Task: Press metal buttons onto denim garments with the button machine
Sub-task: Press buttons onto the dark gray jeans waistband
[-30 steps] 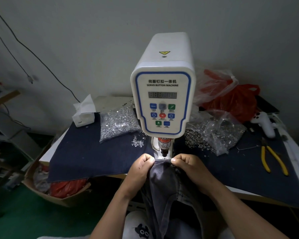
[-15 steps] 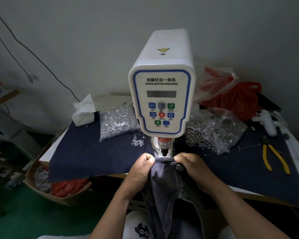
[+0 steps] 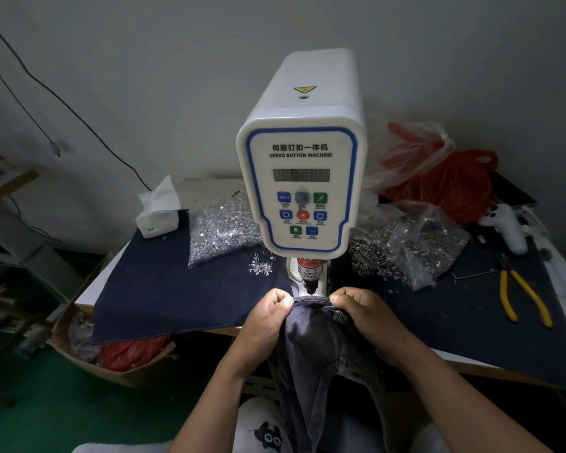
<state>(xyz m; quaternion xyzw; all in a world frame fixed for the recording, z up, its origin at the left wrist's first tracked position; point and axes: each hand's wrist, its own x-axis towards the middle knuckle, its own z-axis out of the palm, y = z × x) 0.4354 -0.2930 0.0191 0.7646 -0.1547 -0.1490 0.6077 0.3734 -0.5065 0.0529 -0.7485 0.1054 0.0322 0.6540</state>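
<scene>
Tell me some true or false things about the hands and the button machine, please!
1. Both hands pinch the denim garment under the machine. True: the left hand and the right hand each grip its top edge.
2. The yellow pliers are in the right hand. False: they lie on the dark cloth, right of the machine.
3. The button machine is white with blue trim. True.
4. The tissue box sits right of the machine. False: it sits left.
</scene>
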